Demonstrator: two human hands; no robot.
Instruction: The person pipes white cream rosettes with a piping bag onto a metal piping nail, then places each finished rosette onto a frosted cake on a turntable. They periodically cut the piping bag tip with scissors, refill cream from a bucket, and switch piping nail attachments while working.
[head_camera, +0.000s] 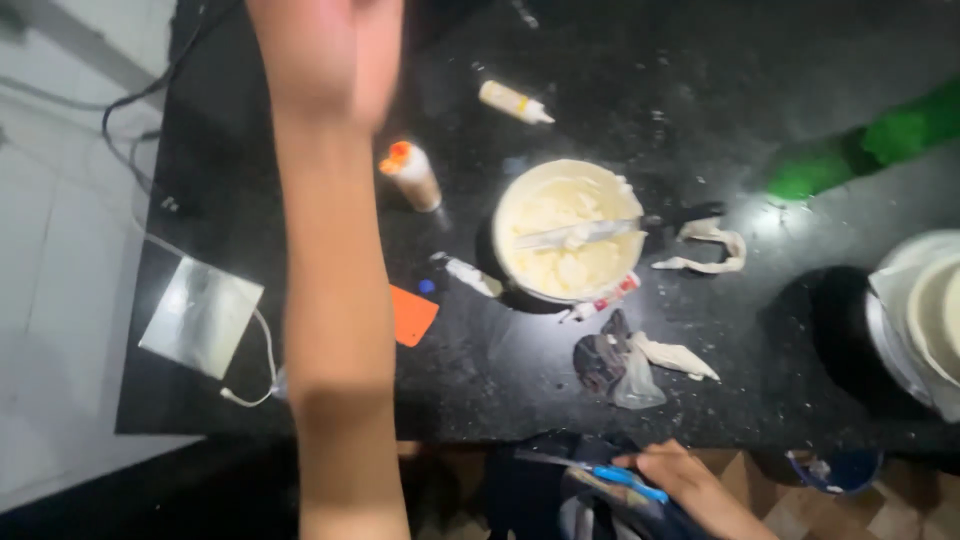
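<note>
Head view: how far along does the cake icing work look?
Done: cake on the turntable looks coated white. In hand: right hand holds blue-handled scissors below the counter edge; left hand is raised, empty. Left: bowl of cream is still full, piping bags lie unused.

Black speckled stone countertop (700, 90), smeared and glossy, glare seen at centre and right. Pale tiled floor (50, 250) seen left of it; brown patterned floor (790, 515) seen below the front edge.
</note>
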